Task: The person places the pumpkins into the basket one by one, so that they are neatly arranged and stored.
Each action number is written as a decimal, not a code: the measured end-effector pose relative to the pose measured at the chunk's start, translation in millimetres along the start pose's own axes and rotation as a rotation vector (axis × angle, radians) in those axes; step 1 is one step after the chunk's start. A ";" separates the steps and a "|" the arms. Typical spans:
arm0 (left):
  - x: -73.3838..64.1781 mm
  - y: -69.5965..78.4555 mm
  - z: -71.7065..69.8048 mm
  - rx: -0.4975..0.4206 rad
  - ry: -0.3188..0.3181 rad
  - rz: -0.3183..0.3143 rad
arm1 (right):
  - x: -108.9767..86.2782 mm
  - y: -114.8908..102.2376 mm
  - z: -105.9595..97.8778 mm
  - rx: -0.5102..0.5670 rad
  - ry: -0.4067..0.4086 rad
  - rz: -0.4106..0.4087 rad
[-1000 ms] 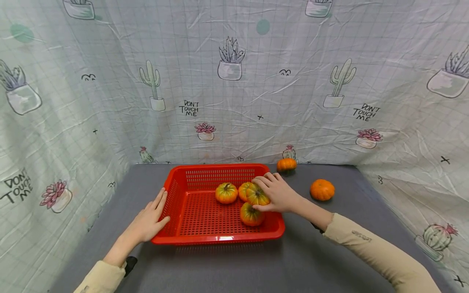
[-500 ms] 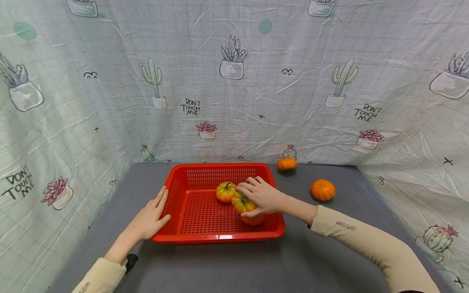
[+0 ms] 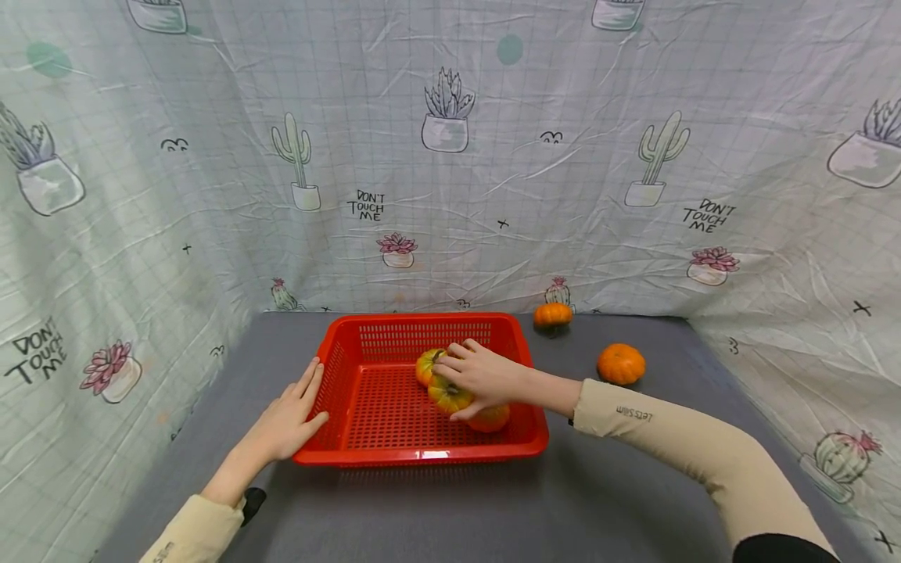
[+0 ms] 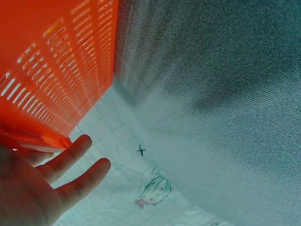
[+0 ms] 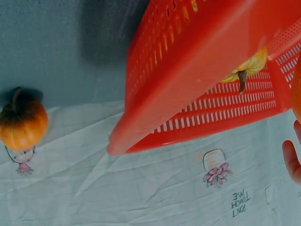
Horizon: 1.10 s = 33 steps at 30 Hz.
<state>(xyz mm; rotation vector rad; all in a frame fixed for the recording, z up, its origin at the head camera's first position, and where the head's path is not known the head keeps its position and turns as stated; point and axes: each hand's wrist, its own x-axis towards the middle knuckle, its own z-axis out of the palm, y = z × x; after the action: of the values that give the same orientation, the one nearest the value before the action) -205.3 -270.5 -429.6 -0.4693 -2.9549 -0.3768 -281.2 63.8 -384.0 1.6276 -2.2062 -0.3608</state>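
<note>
A red plastic basket point(image 3: 422, 455) with slotted walls stands on the grey table. My left hand point(image 3: 285, 422) rests along its left rim, fingers extended; the left wrist view shows those fingers point(image 4: 75, 153) beside the basket's rim. Inside the basket's space, my right hand point(image 3: 489, 375) holds a small yellow-green pumpkin point(image 3: 448, 397), thumb at its near side and fingers over its top. Another small pumpkin point(image 3: 425, 366) lies partly hidden behind it. An orange-green pumpkin point(image 3: 490, 419) shows below the right hand. In the right wrist view a stemmed pumpkin point(image 5: 254, 63) appears past the rim.
Two orange pumpkins sit outside the basket to the right: one far back point(image 3: 552, 316) near the cloth, one nearer point(image 3: 621, 364). A cactus-printed cloth point(image 3: 493, 180) hangs behind the table and along both sides.
My right hand has moved left over the basket, carrying the yellow-green pumpkin from the right side towards the middle. The left hand stays on the rim.
</note>
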 end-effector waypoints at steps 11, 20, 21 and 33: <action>-0.2 -0.1 0.1 0.006 -0.010 -0.001 | 7.7 -3.5 13.4 0.004 -0.121 -0.022; -1.0 -0.2 -0.2 0.000 -0.014 -0.002 | 7.1 -5.5 19.1 -0.053 -0.145 -0.020; -0.8 -0.3 -0.1 0.002 -0.012 0.002 | 7.1 -5.4 19.8 -0.069 -0.143 -0.022; -1.3 -0.4 0.6 -0.011 -0.019 -0.014 | 8.6 -2.4 27.9 0.015 -0.108 -0.024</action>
<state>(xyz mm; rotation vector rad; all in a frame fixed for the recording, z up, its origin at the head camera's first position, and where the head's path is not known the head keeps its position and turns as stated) -204.3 -271.1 -430.5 -0.4564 -2.9774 -0.3919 -293.7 54.4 -408.8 1.6805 -2.2745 -0.4497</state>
